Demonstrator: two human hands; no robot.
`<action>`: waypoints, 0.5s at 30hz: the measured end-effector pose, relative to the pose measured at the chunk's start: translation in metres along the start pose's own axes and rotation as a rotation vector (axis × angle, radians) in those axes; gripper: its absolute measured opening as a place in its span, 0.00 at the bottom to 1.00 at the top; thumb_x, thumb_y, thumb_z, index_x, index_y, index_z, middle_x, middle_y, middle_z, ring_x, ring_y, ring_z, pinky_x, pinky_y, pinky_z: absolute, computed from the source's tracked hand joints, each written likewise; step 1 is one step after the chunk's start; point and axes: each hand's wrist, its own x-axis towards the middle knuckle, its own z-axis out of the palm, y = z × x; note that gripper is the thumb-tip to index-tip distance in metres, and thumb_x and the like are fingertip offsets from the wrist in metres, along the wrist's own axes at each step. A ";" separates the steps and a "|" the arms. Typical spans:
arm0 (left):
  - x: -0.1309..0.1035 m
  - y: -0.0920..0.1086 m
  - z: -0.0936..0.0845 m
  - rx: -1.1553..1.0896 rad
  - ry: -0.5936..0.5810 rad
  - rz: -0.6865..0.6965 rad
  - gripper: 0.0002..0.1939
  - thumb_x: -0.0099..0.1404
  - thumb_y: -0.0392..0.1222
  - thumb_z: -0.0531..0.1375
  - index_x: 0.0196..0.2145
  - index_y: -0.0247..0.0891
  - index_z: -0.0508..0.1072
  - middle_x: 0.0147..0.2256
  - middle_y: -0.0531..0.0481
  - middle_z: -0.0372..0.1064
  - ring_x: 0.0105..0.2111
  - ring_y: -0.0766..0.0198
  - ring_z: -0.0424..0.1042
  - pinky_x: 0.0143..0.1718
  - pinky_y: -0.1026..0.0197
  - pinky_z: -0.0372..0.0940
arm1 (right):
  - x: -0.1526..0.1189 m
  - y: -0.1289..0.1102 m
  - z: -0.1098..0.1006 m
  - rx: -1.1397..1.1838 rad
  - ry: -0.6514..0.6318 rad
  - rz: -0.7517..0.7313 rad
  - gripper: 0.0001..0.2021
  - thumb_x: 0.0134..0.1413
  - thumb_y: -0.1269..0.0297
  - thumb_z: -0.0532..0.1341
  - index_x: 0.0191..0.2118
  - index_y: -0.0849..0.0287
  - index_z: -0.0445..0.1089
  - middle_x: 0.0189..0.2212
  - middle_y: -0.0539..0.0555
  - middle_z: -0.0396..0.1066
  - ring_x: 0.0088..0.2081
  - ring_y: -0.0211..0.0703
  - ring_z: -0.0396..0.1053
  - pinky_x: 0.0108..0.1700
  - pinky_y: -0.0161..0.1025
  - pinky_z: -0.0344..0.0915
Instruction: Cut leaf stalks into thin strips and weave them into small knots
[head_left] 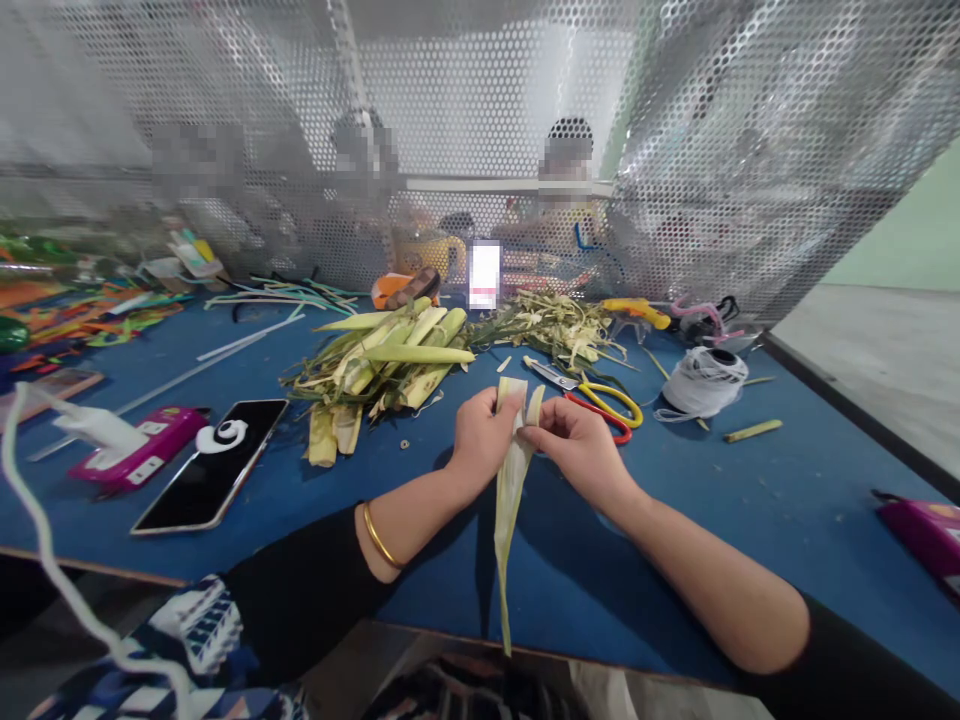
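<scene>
A long pale corn husk (pixel 511 490) hangs from both my hands over the front of the blue table, its narrow tip pointing down toward me. My left hand (pixel 484 432) is closed on its upper left edge, thumb in front. On the other side, my right hand (pixel 574 440) pinches a strip at the husk's upper right edge, which stands slightly apart from the main leaf. Just behind my right hand lie scissors (pixel 592 392) with red and yellow handles. A heap of green corn husks (pixel 397 365) rests to the left, beyond my left hand.
Shredded husk scraps (pixel 562 325) are piled at the back, near a metal mesh screen (pixel 480 90). A spool of white string (pixel 705 383) stands right of the scissors. Leftward are a phone (pixel 217 470) and a purple power strip (pixel 146 450) with a white cable. People sit behind the mesh.
</scene>
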 end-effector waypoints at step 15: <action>0.005 -0.003 0.001 -0.036 0.064 -0.049 0.17 0.58 0.53 0.55 0.21 0.37 0.65 0.20 0.55 0.60 0.23 0.67 0.56 0.25 0.65 0.50 | -0.005 -0.004 0.006 0.119 -0.071 0.107 0.06 0.42 0.64 0.63 0.26 0.57 0.65 0.21 0.47 0.66 0.24 0.37 0.62 0.28 0.36 0.61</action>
